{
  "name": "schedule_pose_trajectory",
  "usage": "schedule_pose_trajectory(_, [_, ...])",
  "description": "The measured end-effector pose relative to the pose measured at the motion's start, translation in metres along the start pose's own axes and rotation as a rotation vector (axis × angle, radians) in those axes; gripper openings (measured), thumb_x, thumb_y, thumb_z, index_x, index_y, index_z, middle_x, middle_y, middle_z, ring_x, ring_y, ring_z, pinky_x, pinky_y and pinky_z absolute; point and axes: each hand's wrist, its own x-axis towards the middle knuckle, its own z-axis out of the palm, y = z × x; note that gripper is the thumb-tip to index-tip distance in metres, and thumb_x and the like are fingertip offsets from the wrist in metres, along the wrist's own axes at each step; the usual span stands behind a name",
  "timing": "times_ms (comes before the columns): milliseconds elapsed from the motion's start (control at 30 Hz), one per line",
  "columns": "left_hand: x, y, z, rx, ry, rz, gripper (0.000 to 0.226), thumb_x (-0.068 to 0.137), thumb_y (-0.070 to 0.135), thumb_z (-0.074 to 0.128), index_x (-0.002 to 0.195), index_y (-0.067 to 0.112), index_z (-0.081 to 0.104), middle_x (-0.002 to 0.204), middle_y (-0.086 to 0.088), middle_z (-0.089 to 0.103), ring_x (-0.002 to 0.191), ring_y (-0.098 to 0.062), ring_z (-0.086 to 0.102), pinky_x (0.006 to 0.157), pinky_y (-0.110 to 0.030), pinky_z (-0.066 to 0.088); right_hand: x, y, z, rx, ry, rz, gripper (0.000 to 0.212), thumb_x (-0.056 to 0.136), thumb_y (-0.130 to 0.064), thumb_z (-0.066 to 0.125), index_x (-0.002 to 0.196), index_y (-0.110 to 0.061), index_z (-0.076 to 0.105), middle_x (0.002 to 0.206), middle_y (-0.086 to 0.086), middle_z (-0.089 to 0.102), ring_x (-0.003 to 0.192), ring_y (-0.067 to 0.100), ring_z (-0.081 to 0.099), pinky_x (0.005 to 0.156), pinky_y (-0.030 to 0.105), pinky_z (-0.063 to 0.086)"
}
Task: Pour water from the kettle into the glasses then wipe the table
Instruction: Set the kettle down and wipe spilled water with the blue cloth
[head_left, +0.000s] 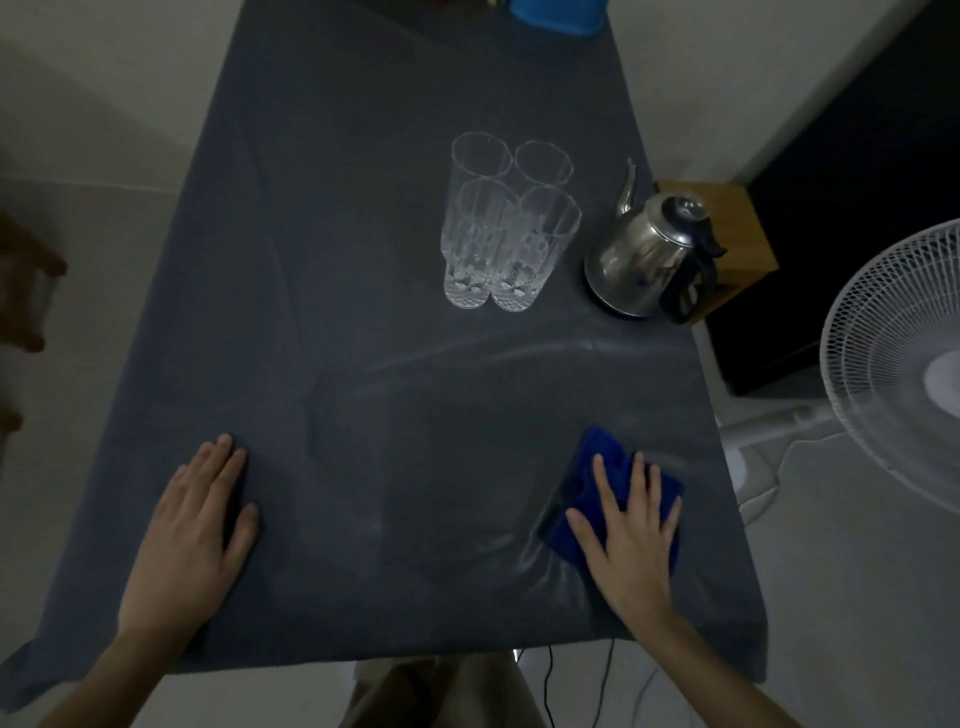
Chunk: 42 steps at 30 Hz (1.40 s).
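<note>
Several tall clear glasses (498, 223) stand bunched together at the table's middle right. To their right, near the table's right edge, sits a steel kettle (647, 254) with a black handle. My right hand (631, 525) lies flat with spread fingers on a blue cloth (605, 470) at the near right of the table. My left hand (195, 525) rests palm down on the dark grey tablecloth (363, 338) at the near left, holding nothing. I cannot tell how much water the glasses hold.
A white fan (904, 364) stands close to the table's right side. Behind the kettle is a wooden box (737, 223). A blue container (558, 15) sits at the far end. Cables (548, 680) hang below the near edge. The tablecloth is wrinkled near the middle.
</note>
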Motion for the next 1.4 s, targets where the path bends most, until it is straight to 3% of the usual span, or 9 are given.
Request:
schedule_pose_trajectory(233, [-0.001, -0.003, 0.002, 0.011, -0.002, -0.002, 0.064, 0.094, 0.044, 0.029, 0.146, 0.006, 0.034, 0.156, -0.007, 0.026, 0.146, -0.020, 0.019, 0.121, -0.029, 0.004, 0.015, -0.057, 0.006, -0.028, 0.006, -0.414, 0.050, 0.102, -0.044, 0.017, 0.148, -0.029, 0.024, 0.156, 0.009, 0.024, 0.144, 0.030, 0.022, 0.114, 0.051, 0.016])
schedule_pose_trajectory(400, [-0.001, -0.003, 0.001, 0.006, -0.011, -0.006, 0.065, 0.094, 0.045, 0.029, 0.146, 0.006, 0.034, 0.156, -0.005, 0.026, 0.146, -0.020, 0.019, 0.121, -0.027, 0.003, 0.023, -0.116, 0.010, 0.004, -0.011, -0.711, 0.048, 0.092, -0.032, 0.040, 0.138, -0.018, 0.048, 0.145, 0.012, 0.047, 0.133, 0.028, 0.044, 0.115, 0.046, 0.024])
schedule_pose_trajectory(500, [-0.002, -0.001, -0.001, 0.017, -0.010, -0.011, 0.064, 0.094, 0.044, 0.029, 0.146, 0.008, 0.033, 0.156, -0.004, 0.026, 0.146, -0.018, 0.019, 0.120, -0.025, 0.001, 0.010, -0.153, 0.016, 0.010, -0.079, -0.801, 0.050, 0.094, -0.036, 0.038, 0.141, -0.019, 0.045, 0.150, 0.011, 0.041, 0.139, 0.026, 0.035, 0.115, 0.046, 0.023])
schedule_pose_trajectory(600, [-0.002, -0.001, -0.001, 0.012, -0.012, -0.012, 0.064, 0.094, 0.045, 0.029, 0.146, 0.008, 0.034, 0.156, -0.002, 0.026, 0.146, -0.018, 0.019, 0.120, -0.025, 0.002, 0.005, -0.158, 0.022, 0.001, -0.080, -0.775, 0.053, 0.096, -0.041, 0.035, 0.145, -0.023, 0.035, 0.154, 0.009, 0.033, 0.143, 0.024, 0.026, 0.117, 0.046, 0.018])
schedule_pose_trajectory(833, [-0.003, 0.001, -0.003, 0.014, -0.016, -0.007, 0.066, 0.094, 0.047, 0.027, 0.147, 0.009, 0.032, 0.156, -0.002, 0.025, 0.146, -0.016, 0.017, 0.120, -0.023, 0.000, -0.006, -0.066, 0.011, -0.027, -0.023, -0.660, 0.057, 0.091, -0.041, 0.039, 0.146, -0.026, 0.034, 0.148, 0.006, 0.043, 0.138, 0.021, 0.035, 0.116, 0.042, 0.023])
schedule_pose_trajectory(1100, [-0.004, 0.003, -0.004, 0.006, -0.015, -0.008, 0.066, 0.093, 0.047, 0.027, 0.146, 0.008, 0.033, 0.156, -0.005, 0.026, 0.145, -0.016, 0.017, 0.119, -0.020, -0.002, -0.001, 0.056, -0.014, 0.009, 0.041, -0.263, 0.052, 0.098, -0.045, 0.025, 0.147, -0.026, 0.025, 0.151, 0.007, 0.034, 0.140, 0.026, 0.030, 0.114, 0.047, 0.019])
schedule_pose_trajectory(1200, [-0.003, 0.003, -0.004, 0.004, -0.001, 0.001, 0.066, 0.093, 0.047, 0.027, 0.145, 0.007, 0.035, 0.155, -0.006, 0.027, 0.145, -0.017, 0.018, 0.118, -0.019, -0.003, 0.003, 0.065, -0.014, 0.064, 0.112, -0.242, 0.052, 0.096, -0.023, 0.048, 0.145, -0.020, 0.032, 0.148, 0.001, 0.032, 0.136, 0.029, 0.036, 0.109, 0.042, 0.027])
schedule_pose_trajectory(1267, [-0.003, 0.002, -0.003, 0.004, 0.003, 0.004, 0.066, 0.093, 0.047, 0.027, 0.145, 0.006, 0.035, 0.155, -0.007, 0.028, 0.144, -0.017, 0.018, 0.118, -0.019, -0.003, -0.001, 0.058, -0.010, 0.151, 0.145, -0.207, 0.066, 0.087, -0.002, 0.064, 0.144, -0.019, 0.036, 0.147, -0.001, 0.030, 0.135, 0.028, 0.038, 0.107, 0.041, 0.035])
schedule_pose_trajectory(1400, [-0.003, 0.000, -0.001, 0.015, 0.013, 0.006, 0.066, 0.093, 0.046, 0.028, 0.145, 0.006, 0.035, 0.155, -0.007, 0.028, 0.145, -0.018, 0.019, 0.119, -0.023, 0.000, -0.010, 0.027, -0.008, 0.102, 0.181, -0.266, 0.085, 0.068, 0.004, 0.081, 0.140, -0.016, 0.041, 0.140, 0.006, 0.045, 0.126, 0.029, 0.051, 0.090, 0.051, 0.053])
